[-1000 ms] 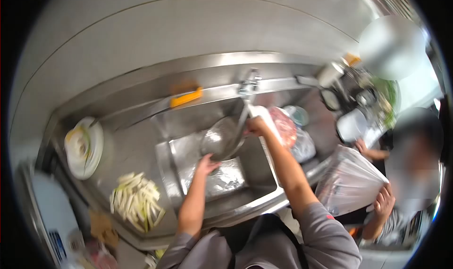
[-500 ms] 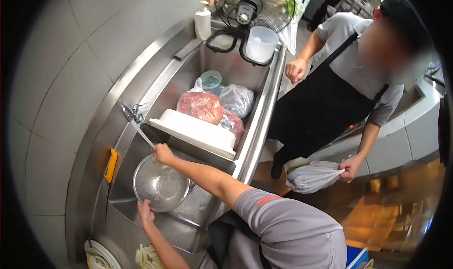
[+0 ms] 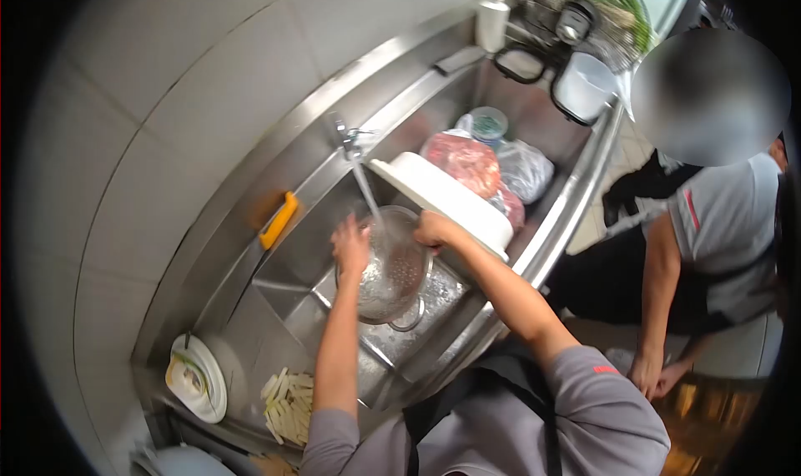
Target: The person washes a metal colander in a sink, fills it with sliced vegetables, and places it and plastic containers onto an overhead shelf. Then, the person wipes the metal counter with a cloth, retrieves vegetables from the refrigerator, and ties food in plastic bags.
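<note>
A perforated metal colander [image 3: 392,276] is tilted in the near sink basin [image 3: 334,342], under water running from the tap [image 3: 346,138]. My right hand [image 3: 438,231] is closed on the colander's right rim. My left hand [image 3: 350,244] is beside the left rim, close to the stream, with its fingers apart and slightly blurred. Whether it touches the rim I cannot tell. Below the colander, a looped handle [image 3: 409,316] shows. Wet, splashing water hides what, if anything, lies inside.
A white tub [image 3: 450,201] stands at the divider, with bagged red meat [image 3: 463,163] behind it. Pale cut strips [image 3: 288,405] and a white plate [image 3: 196,380] lie at left. A yellow-handled tool [image 3: 279,221] rests on the ledge. A co-worker [image 3: 717,226] bends at right.
My right hand has gone from the far rim to the right rim, and my left hand from the near rim to the left side. The colander is now tilted. The co-worker has bent down.
</note>
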A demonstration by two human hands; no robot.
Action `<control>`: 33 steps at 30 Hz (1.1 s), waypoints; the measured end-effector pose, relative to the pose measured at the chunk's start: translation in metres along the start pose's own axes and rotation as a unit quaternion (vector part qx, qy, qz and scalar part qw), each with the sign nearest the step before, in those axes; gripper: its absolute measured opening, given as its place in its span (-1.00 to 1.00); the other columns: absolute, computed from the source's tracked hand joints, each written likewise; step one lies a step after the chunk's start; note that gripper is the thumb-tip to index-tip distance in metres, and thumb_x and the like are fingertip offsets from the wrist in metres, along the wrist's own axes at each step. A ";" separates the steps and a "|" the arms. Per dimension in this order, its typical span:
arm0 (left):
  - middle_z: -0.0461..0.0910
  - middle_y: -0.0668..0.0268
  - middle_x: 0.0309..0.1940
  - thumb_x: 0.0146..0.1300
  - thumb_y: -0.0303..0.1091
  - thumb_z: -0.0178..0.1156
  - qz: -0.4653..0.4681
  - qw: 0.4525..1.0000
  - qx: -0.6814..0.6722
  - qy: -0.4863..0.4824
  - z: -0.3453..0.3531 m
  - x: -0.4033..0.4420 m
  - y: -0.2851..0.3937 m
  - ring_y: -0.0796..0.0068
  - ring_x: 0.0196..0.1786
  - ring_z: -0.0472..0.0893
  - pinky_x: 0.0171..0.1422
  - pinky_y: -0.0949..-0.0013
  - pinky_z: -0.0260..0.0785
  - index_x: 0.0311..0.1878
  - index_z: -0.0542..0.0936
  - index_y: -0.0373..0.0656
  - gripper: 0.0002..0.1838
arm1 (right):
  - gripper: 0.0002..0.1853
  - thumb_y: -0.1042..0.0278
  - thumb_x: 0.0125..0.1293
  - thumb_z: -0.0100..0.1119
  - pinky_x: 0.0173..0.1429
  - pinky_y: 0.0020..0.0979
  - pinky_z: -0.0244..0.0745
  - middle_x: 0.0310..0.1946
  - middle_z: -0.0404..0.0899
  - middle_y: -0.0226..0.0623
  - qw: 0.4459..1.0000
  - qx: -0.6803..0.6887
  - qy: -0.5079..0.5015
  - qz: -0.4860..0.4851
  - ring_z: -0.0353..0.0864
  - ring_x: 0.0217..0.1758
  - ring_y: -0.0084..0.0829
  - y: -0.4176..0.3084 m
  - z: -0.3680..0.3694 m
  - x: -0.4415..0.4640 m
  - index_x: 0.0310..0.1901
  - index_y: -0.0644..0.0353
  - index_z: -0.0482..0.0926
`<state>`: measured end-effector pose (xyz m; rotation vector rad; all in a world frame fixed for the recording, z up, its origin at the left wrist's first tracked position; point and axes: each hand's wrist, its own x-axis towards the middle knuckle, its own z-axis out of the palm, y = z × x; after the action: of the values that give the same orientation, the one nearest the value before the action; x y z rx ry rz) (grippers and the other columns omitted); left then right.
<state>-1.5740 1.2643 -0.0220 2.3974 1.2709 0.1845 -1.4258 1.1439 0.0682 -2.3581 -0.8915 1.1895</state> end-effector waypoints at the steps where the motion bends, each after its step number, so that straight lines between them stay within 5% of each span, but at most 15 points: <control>1: 0.04 0.11 0.28 0.22 -0.09 -0.10 0.044 0.999 0.012 0.026 0.007 0.006 0.011 -0.03 0.30 0.03 0.19 -0.17 0.03 0.27 0.14 0.03 -0.45 | -0.76 0.42 -0.04 0.02 -0.58 -0.26 0.48 -0.66 0.52 0.02 1.000 0.000 -0.001 -0.008 0.56 -0.66 -0.24 0.000 0.001 -0.004 -0.60 0.49 0.51; 2: 0.01 0.07 0.29 0.26 -0.08 -0.18 0.076 0.991 0.098 0.043 0.020 0.016 0.019 -0.06 0.31 0.01 0.23 -0.20 -0.07 0.30 0.07 0.08 -0.47 | -0.76 0.41 -0.03 0.02 -0.58 -0.26 0.48 -0.63 0.52 0.03 1.000 0.021 0.009 -0.018 0.57 -0.64 -0.23 0.002 0.006 0.001 -0.57 0.50 0.50; 5: -0.05 0.03 0.31 0.31 -0.05 -0.28 0.164 0.971 -0.129 0.118 0.021 0.002 0.055 -0.12 0.34 -0.12 0.32 -0.05 -0.16 0.33 -0.02 0.14 -0.47 | -0.73 0.38 -0.01 0.02 -0.56 -0.27 0.47 -0.57 0.53 0.06 0.993 0.096 0.049 -0.052 0.58 -0.58 -0.20 0.017 0.030 0.033 -0.47 0.52 0.49; 7: -0.01 0.08 0.30 0.30 0.03 -0.33 0.123 0.949 -0.289 0.030 0.032 -0.012 0.048 -0.10 0.35 -0.13 0.37 0.08 -0.20 0.29 0.12 0.14 -0.49 | -0.70 0.35 0.00 0.02 -0.55 -0.29 0.47 -0.55 0.53 0.06 0.980 0.161 0.081 -0.089 0.59 -0.54 -0.18 0.020 0.044 0.052 -0.38 0.51 0.49; 10: 0.01 0.11 0.30 0.30 0.09 -0.41 0.047 0.977 0.050 -0.202 0.022 -0.029 0.000 -0.09 0.35 -0.15 0.39 0.10 -0.31 0.21 0.29 0.06 -0.46 | -0.69 0.32 -0.04 0.04 -0.31 -0.29 0.49 -0.47 0.56 0.03 0.977 0.086 0.115 -0.158 0.60 -0.45 -0.16 0.018 0.055 0.091 -0.30 0.37 0.52; 12: 0.01 0.11 0.30 0.28 0.12 -0.45 0.010 0.990 -0.028 -0.138 0.051 -0.040 -0.060 -0.02 0.36 -0.17 0.37 0.00 -0.43 0.14 0.38 0.00 -0.41 | -0.73 0.36 -0.05 0.05 -0.21 -0.24 0.50 -0.43 0.57 0.00 0.994 -0.017 0.055 -0.091 0.61 -0.40 -0.13 -0.021 0.032 0.079 -0.33 0.37 0.54; 16: -0.01 0.08 0.30 0.25 0.09 -0.23 -0.121 0.987 -0.015 -0.101 0.036 -0.069 -0.064 -0.02 0.35 -0.09 0.31 -0.14 -0.22 0.22 0.24 -0.07 -0.42 | -0.74 0.39 -0.05 0.07 -0.27 -0.24 0.53 -0.36 0.57 0.00 0.997 -0.067 0.005 -0.028 0.61 -0.40 -0.15 -0.055 0.023 0.090 -0.31 0.34 0.55; 17: -0.02 0.06 0.30 0.24 0.06 -0.18 -0.162 0.975 -0.120 -0.092 0.044 -0.069 -0.073 -0.02 0.34 -0.06 0.29 -0.13 -0.16 0.25 0.17 -0.08 -0.41 | -0.75 0.40 -0.05 0.07 -0.23 -0.24 0.52 -0.34 0.57 -0.01 0.996 -0.084 0.001 -0.030 0.61 -0.35 -0.16 -0.066 0.015 0.083 -0.31 0.33 0.56; 19: -0.03 0.03 0.30 0.24 -0.01 -0.09 -0.237 0.910 -0.332 -0.075 0.070 -0.071 -0.090 -0.02 0.32 0.01 0.26 -0.11 -0.04 0.29 0.05 -0.10 -0.37 | -0.75 0.41 -0.05 0.07 -0.16 -0.25 0.51 -0.31 0.57 -0.02 0.992 -0.125 -0.005 -0.029 0.60 -0.26 -0.18 -0.077 0.001 0.069 -0.30 0.31 0.57; 22: 0.24 0.01 0.14 0.19 -0.05 0.03 -0.302 0.744 -0.533 -0.267 0.084 -0.076 -0.091 0.02 0.16 0.28 0.09 -0.12 0.19 0.25 0.06 -0.08 -0.36 | -0.78 0.41 -0.05 0.09 -0.09 -0.25 0.48 -0.23 0.55 -0.06 0.952 -0.264 0.059 -0.145 0.56 -0.13 -0.22 -0.080 0.000 0.061 -0.32 0.25 0.58; 24: 0.31 0.07 0.05 0.20 -0.12 0.03 -0.296 0.742 -0.554 -0.235 0.093 -0.072 -0.084 0.08 0.07 0.36 -0.02 -0.08 0.30 0.18 0.09 -0.11 -0.44 | -0.78 0.37 -0.02 0.08 -0.07 -0.26 0.47 -0.19 0.54 -0.06 0.934 -0.311 0.064 -0.163 0.55 -0.11 -0.19 -0.085 0.002 0.058 -0.31 0.20 0.59; 28: 0.33 0.08 0.04 0.23 -0.27 0.01 -0.252 0.691 -0.632 -0.245 0.089 -0.045 -0.088 0.20 -0.02 0.44 -0.02 0.07 0.36 0.28 -0.07 -0.12 -0.36 | -0.77 0.37 0.00 0.04 -0.25 -0.27 0.53 -0.33 0.58 -0.09 0.974 -0.214 0.004 -0.079 0.61 -0.32 -0.21 -0.081 -0.009 0.033 -0.33 0.29 0.57; 31: 0.35 0.12 -0.01 0.20 -0.37 0.04 -0.300 0.641 -0.661 -0.249 0.077 -0.040 -0.101 0.21 -0.09 0.47 -0.14 0.12 0.43 0.23 -0.02 -0.12 -0.40 | -0.77 0.37 0.00 0.03 -0.42 -0.32 0.54 -0.47 0.59 -0.13 0.989 -0.129 -0.060 0.033 0.61 -0.51 -0.24 -0.063 -0.026 0.021 -0.38 0.36 0.56; 33: 0.36 0.13 -0.05 0.18 -0.43 0.06 -0.254 0.639 -0.656 -0.310 0.071 -0.039 -0.119 0.24 -0.09 0.47 -0.19 0.10 0.45 0.16 0.07 -0.12 -0.47 | -0.76 0.36 -0.01 0.03 -0.52 -0.36 0.53 -0.54 0.59 -0.15 0.988 -0.116 -0.073 0.073 0.59 -0.62 -0.26 -0.035 -0.023 0.033 -0.42 0.39 0.56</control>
<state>-1.6647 1.2700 -0.1338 0.6680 0.8448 0.0454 -1.4053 1.1912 0.0821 -2.5857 -0.9655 1.4000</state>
